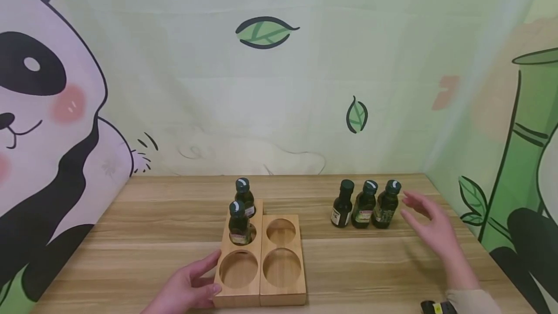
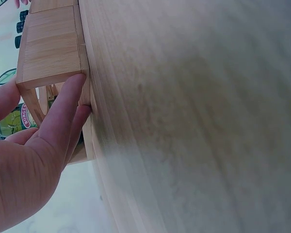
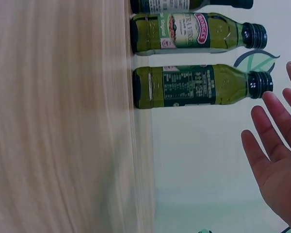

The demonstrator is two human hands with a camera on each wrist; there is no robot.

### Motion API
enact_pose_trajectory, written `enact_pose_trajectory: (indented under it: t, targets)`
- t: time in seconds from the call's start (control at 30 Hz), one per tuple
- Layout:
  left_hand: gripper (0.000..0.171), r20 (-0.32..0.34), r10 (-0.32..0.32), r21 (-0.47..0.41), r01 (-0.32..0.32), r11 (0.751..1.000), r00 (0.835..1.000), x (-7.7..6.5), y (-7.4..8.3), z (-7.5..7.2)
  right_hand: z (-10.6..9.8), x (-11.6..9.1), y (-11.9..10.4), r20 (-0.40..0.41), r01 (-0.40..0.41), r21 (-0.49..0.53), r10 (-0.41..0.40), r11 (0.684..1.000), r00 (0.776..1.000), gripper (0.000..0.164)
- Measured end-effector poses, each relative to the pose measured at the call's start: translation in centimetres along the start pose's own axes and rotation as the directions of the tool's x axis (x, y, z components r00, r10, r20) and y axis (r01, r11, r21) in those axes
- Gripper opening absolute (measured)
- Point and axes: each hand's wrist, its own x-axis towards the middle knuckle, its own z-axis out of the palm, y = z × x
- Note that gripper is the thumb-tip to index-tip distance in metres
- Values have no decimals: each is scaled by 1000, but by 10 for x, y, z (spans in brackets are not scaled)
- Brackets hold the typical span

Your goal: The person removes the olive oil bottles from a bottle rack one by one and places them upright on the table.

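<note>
My left hand grips the left side of a wooden rack with round holes. In the left wrist view, its thumb and fingers span the rack's end. One small olive oil bottle stands in the rack's left row; another bottle is at that row's far end. To the right, a dark bottle and two olive oil bottles, one in the middle and one at the right end, stand upright together. My right hand, fingers spread, is beside the rightmost bottle's cap, holding nothing.
The rack stands on a wood-grain table. Behind the table hangs a pale green cloth printed with a panda, leaves and bamboo. A black item with a yellow mark is at the right sleeve.
</note>
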Motion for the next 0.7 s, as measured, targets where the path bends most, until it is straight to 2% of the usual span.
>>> enact_pose_trajectory:
  t: [0.43, 0.7]
  targets:
    - [84, -3, -14, 9, 14, 1000, 1000, 0, 1, 0, 15, -3, -18, -9, 168, 11, -168, 986, 986, 50]
    - [84, -5, 2, 11, -2, 1000, 1000, 0, 0, 1, 30, -7, -29, 31, 243, 33, -244, 969, 969, 53]
